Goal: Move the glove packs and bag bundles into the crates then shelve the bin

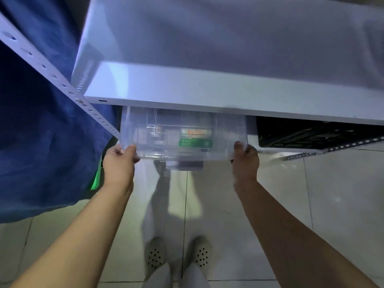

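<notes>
View from my head, looking down past a white metal shelf [228,96] to the tiled floor [322,194]. I hold a clear plastic bin [182,138] with both hands, 1 at each near corner. My left hand [119,163] grips the bin's near left corner, the thumb laid over the rim and the remaining fingers curled beneath and out of sight. My right hand [246,161] grips the near right corner in the same way, thumb up against the bin's wall, fingers wrapped under the edge. The bin sits partly under the white shelf board, its far portion hidden by the board and its near portion projecting toward me above the floor. Through the clear wall I can see a green-and-orange label [195,138]; its text is too blurred to read, and I cannot tell what else the bin contains. A black crate [311,132] stands on the same lower level, just beside the bin on its right and also partly covered by the board. A perforated upright [52,73] of the rack runs diagonally at left, with blue fabric [41,132] hanging behind and beside it. My 2 feet in pale perforated shoes [178,256] stand on the tiles below the bin, between my forearms.
</notes>
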Demonstrator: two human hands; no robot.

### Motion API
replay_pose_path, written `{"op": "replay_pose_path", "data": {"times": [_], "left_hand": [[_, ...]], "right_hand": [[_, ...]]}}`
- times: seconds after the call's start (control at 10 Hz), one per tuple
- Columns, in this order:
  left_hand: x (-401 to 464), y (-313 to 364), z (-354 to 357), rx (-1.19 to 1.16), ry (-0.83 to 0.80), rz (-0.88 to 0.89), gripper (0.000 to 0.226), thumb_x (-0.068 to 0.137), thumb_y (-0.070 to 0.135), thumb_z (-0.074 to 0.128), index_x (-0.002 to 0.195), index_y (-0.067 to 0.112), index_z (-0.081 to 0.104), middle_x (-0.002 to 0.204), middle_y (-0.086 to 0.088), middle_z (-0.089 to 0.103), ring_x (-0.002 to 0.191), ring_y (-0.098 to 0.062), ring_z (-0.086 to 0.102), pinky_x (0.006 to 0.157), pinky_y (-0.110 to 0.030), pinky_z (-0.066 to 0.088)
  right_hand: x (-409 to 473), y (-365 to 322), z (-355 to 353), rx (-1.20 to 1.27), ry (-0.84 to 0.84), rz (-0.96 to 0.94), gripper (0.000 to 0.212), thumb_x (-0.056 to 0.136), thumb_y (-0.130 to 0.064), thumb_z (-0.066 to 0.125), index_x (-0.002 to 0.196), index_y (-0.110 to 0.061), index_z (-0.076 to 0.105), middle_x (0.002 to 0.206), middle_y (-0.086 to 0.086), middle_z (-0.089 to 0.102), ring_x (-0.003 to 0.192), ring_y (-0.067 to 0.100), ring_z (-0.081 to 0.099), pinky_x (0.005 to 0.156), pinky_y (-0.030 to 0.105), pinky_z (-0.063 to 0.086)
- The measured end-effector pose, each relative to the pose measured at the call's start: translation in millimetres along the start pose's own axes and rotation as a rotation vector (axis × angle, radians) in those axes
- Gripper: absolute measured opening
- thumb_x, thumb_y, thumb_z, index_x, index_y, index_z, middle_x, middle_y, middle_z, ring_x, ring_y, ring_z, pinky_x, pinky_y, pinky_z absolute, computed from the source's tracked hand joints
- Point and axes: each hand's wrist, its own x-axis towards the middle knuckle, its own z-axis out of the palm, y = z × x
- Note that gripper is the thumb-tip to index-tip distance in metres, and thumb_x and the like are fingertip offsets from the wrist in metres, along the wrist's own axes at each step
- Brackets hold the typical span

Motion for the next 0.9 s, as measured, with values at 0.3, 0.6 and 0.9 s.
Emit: {"op": "replay_pose_path", "data": {"times": [0.3, 0.6, 0.9], "left_hand": [[42.1, 9.9, 26.4, -0.184, -0.006, -0.056, 0.026, 0.083, 0.002, 0.063, 0.069, 0.016, 0.048, 0.079, -0.008, 0.054, 0.079, -0.021, 0.056, 0.078, -0.022, 0.049], [9.7, 28.1, 22.8, 0.133, 0.071, -0.079, 0.056, 0.085, 0.023, 0.064, 0.133, 0.008, 0.040, 0.106, -0.002, 0.051, 0.103, -0.026, 0.055, 0.100, -0.041, 0.041], [-109.9, 88.4, 9.2, 0.401, -0.250, 0.072, 0.005, 0.085, 0.004, 0.055, 0.085, 0.009, 0.056, 0.081, -0.011, 0.056, 0.077, -0.022, 0.050, 0.076, -0.037, 0.046]], "right_hand": [[35.6, -17.6, 28.1, 0.218, -0.170, 0.047, 0.015, 0.080, -0.001, 0.055, 0.089, -0.012, 0.050, 0.067, 0.001, 0.046, 0.054, 0.009, 0.043, 0.053, 0.019, 0.039], [20.0, -28.4, -1.9, 0.058, -0.229, 0.121, 0.029, 0.086, -0.001, 0.055, 0.113, -0.007, 0.049, 0.082, 0.012, 0.054, 0.071, 0.020, 0.051, 0.078, 0.031, 0.045], [-38.4, -86.7, -111.1, -0.225, -0.279, -0.023, 0.017, 0.084, -0.005, 0.053, 0.095, -0.010, 0.065, 0.084, 0.006, 0.065, 0.078, 0.021, 0.060, 0.070, 0.029, 0.047]]}}
